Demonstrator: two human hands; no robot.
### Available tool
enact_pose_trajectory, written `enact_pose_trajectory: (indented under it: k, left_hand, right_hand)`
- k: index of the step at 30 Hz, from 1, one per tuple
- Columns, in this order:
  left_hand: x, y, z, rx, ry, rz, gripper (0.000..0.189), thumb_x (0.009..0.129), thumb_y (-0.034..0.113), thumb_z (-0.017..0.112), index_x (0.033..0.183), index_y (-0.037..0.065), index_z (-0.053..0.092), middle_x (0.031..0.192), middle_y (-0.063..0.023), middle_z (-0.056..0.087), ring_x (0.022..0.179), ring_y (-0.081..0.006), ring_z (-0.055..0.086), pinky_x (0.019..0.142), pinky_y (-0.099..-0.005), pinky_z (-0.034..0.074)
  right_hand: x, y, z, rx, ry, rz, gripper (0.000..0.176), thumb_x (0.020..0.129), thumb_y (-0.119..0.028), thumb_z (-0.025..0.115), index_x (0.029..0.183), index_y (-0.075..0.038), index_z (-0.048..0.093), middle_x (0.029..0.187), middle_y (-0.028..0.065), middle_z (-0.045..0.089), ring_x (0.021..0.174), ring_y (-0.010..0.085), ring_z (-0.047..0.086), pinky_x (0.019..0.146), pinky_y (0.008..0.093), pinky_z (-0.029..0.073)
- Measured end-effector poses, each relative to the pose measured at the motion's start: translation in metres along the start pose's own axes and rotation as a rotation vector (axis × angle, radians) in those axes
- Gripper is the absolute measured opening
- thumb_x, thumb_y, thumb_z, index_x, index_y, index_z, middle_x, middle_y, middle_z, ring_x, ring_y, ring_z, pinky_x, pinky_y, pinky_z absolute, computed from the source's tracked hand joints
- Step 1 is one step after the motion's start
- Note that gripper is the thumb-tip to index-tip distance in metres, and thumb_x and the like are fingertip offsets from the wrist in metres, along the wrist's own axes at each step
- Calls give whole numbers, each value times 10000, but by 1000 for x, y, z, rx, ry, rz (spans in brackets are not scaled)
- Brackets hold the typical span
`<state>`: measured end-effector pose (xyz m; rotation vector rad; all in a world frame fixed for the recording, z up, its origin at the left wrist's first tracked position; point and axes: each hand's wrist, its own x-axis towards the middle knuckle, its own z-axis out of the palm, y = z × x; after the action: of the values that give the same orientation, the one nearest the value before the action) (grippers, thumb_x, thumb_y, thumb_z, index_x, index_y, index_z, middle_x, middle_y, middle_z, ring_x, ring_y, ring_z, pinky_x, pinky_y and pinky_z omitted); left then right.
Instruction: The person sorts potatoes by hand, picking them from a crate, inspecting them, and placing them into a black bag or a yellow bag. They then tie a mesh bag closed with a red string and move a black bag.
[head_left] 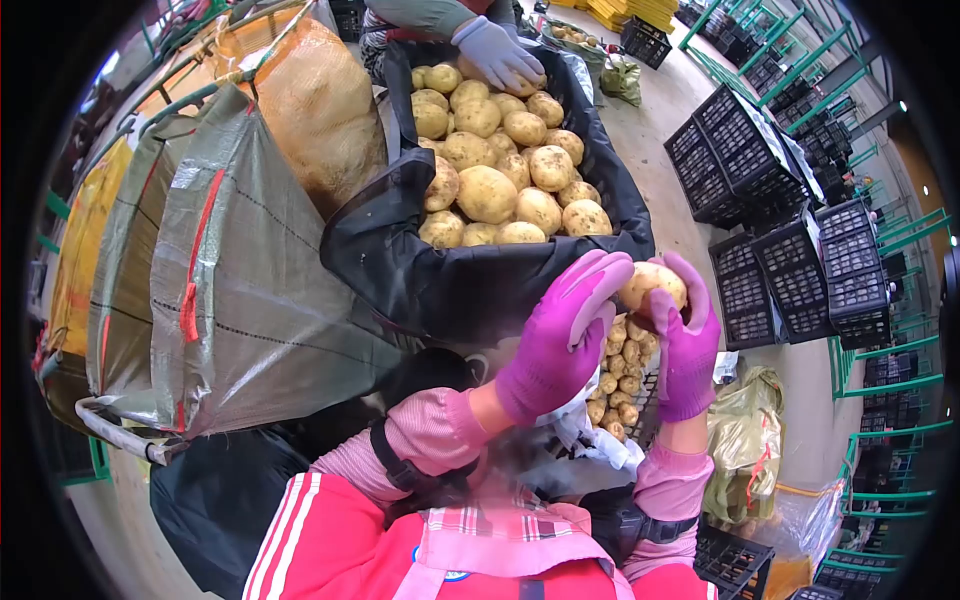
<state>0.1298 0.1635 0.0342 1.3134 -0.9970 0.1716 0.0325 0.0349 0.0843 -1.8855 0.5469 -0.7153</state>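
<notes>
My right hand [690,340], in a pink glove, is closed around a potato [652,286] near the front right corner of the black-lined crate [480,285]. Next to the potato's left side is my left hand [570,335], also gloved in pink, with its fingers raised and bent; its palm shows no object. Large potatoes [487,194] fill the lined crate beyond my hands. Below them, smaller potatoes [622,365] lie in a lower container, partly hidden by my hands.
A co-worker's gloved hand [497,55] rests on the potatoes at the crate's far end. Woven sacks [230,260] stand on the left. Black plastic crates [790,270] are stacked on the right. A green sack [745,440] lies at the lower right.
</notes>
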Motion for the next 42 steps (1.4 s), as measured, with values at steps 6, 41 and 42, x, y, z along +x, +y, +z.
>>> enact_pose_trajectory:
  k: [6,41,42]
  left_hand:
    - [-1,3,-16,-106,87,86,492,812,-137,553,1287,-8,571,1240,-178,640,1172,-336,606,999,-406,480]
    - [17,-55,-142,656,356,1,475,892,191,655,1294,-32,536,1266,-218,601,1191,-391,553,1082,-473,363]
    - [10,-76,-145,663,433,-58,515,900,249,668,1303,-36,522,1278,-235,585,1180,-393,552,1077,-480,360]
  right_hand:
    - [99,-1,62,-19,-172,-196,497,867,-186,731,1308,-15,580,1277,131,605,1102,212,623,908,303,528]
    - [80,98,43,-945,-33,-299,411,963,-408,536,1325,-224,598,1472,86,478,1421,412,301,1157,526,250]
    - [81,102,43,-936,-26,-309,410,962,-407,536,1322,-222,601,1471,88,478,1422,413,298,1159,519,254]
